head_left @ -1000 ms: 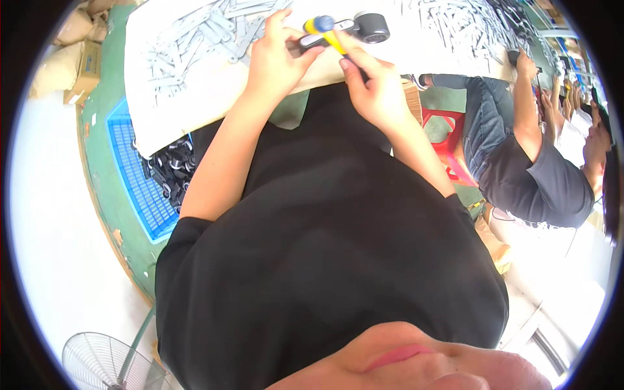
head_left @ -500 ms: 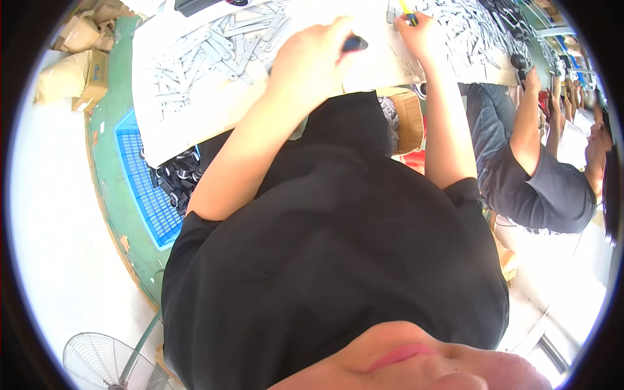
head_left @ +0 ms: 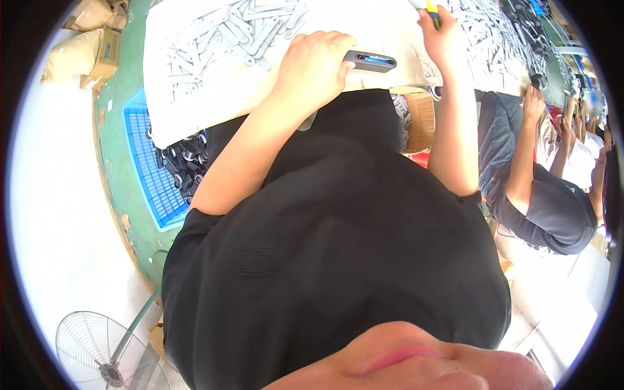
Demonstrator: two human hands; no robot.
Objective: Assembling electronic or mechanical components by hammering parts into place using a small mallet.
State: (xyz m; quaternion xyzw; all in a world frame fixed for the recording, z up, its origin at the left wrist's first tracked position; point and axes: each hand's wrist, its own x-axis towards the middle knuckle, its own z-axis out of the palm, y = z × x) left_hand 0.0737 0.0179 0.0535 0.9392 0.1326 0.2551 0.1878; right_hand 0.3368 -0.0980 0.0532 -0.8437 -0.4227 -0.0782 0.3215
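Observation:
My left hand is closed on one end of a long, dark grey housing with rounded ends. A slot along the housing shows something blue and a spot of red inside. Over the table to the right, my right hand grips a yellow-and-black tool handle; its tip cannot be made out. The hands are apart, and the tool does not touch the housing. Left of my left hand lies a loose pile of flat grey strips on the pale table cover.
More grey strips spread at the right, with black parts beyond. Under the table's left corner stands a blue basket of black parts; a cardboard box is below the right side. A co-worker sits at right, a fan lower left.
The dark housing, mostly covered by my left hand before, now sticks out to the right with its slot showing. My right hand has shifted right with the tool. The whole view has moved slightly.

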